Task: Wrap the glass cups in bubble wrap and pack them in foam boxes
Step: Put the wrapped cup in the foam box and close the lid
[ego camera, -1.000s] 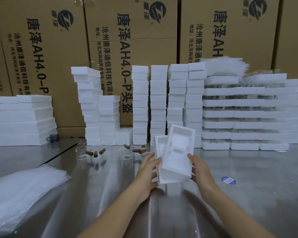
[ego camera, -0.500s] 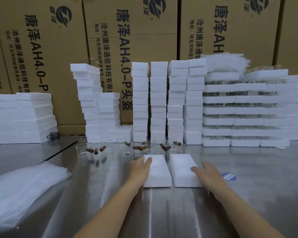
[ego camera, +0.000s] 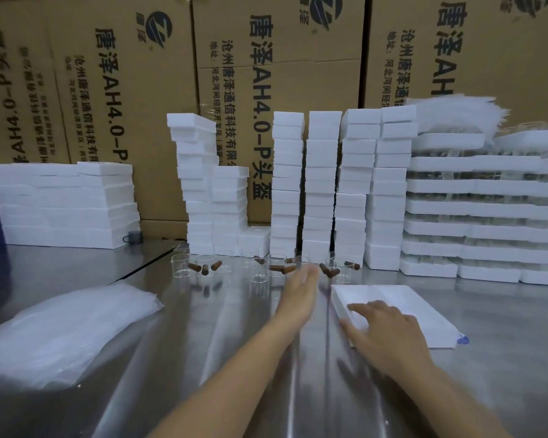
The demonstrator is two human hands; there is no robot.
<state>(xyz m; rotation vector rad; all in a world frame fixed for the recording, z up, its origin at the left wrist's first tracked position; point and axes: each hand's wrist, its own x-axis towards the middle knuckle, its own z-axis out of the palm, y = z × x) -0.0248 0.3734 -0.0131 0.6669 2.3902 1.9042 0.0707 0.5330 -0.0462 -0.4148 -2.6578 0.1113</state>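
Two white foam box halves (ego camera: 402,306) lie flat side by side on the steel table, right of centre. My right hand (ego camera: 383,330) rests on their near left corner with fingers spread. My left hand (ego camera: 299,290) reaches forward with straight fingers, its tips close to the row of clear glass cups (ego camera: 260,275) with brown handles, holding nothing. A pile of bubble wrap bags (ego camera: 60,330) lies at the left.
Stacks of white foam boxes (ego camera: 320,184) line the back of the table. Wider foam trays (ego camera: 484,210) stand at the right and foam slabs (ego camera: 64,203) at the left. Cardboard cartons (ego camera: 266,74) form the wall behind. A blue sticker (ego camera: 462,339) lies by the foam halves.
The foam halves went from held up in both hands to lying flat, now further right. My left hand left the foam and reached toward the cups; the right hand stays on the foam.
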